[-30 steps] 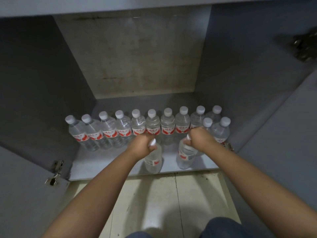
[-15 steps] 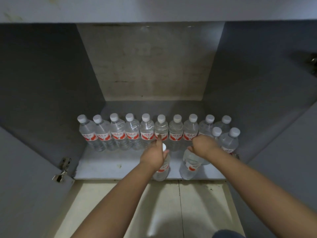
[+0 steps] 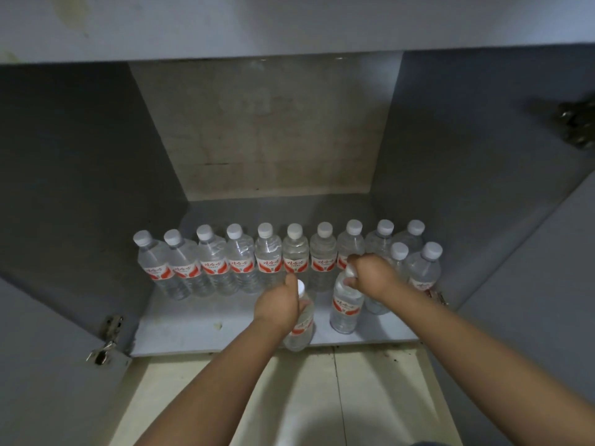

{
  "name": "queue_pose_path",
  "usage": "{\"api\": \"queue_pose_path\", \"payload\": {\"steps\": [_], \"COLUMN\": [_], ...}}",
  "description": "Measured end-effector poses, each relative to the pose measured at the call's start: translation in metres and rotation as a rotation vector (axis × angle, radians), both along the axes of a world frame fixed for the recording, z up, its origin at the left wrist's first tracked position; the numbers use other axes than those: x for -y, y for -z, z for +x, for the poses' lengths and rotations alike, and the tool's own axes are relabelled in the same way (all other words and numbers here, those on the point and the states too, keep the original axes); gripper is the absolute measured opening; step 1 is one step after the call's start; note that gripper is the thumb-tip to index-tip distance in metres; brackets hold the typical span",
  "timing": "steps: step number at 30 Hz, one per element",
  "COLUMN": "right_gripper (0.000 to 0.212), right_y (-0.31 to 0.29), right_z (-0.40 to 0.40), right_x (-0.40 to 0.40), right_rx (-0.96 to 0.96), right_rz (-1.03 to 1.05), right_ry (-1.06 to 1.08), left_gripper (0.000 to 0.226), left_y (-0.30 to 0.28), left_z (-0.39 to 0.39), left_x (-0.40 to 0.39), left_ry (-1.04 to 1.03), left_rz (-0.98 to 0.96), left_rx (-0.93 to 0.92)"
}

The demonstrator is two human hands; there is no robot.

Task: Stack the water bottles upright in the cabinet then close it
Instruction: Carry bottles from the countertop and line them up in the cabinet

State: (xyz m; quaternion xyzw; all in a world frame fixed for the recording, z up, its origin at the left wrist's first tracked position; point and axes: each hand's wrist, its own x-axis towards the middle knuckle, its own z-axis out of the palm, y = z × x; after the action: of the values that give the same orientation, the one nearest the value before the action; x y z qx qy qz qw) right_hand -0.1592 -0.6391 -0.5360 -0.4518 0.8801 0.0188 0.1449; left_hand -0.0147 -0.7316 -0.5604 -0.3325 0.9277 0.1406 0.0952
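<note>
Right bottle (image 3: 345, 304) now upright on shelf (image 3: 199, 329), both hands gripping necks

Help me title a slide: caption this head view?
Left hand and right hand each set a water bottle upright before the back row in the open cabinet.

Pale tiled floor (image 3: 289, 397) (dark specks near the front)

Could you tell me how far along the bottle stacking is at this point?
Done: a back row of bottles stands upright on the cabinet floor, with more at the right. In hand: the left hand and the right hand each grip a bottle near its cap. Left: set both down, then shut the open doors.
</note>
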Motion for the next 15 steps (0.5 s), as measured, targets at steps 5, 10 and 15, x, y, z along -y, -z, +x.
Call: {"api": "queue_pose_path", "payload": {"steps": [5, 10, 15], "right_gripper": [0.016, 0.035, 0.034], "right_y": [0.001, 0.002, 0.001], "right_z": [-0.013, -0.03, -0.047], "right_x": [0.002, 0.009, 0.015], "right_rx": [-0.014, -0.015, 0.021], "right_rz": [-0.012, 0.064, 0.068], "right_ry": [-0.007, -0.015, 0.016], "left_gripper": [0.041, 0.042, 0.047], "left_y": [0.001, -0.004, -0.007], "left_z": [-0.012, -0.044, -0.078], "left_x": [0.007, 0.009, 0.003], "left_ry": [-0.024, 0.065, 0.122], "left_rz": [0.103, 0.108, 0.123], "left_rx": [-0.114, -0.1, -0.076]}}
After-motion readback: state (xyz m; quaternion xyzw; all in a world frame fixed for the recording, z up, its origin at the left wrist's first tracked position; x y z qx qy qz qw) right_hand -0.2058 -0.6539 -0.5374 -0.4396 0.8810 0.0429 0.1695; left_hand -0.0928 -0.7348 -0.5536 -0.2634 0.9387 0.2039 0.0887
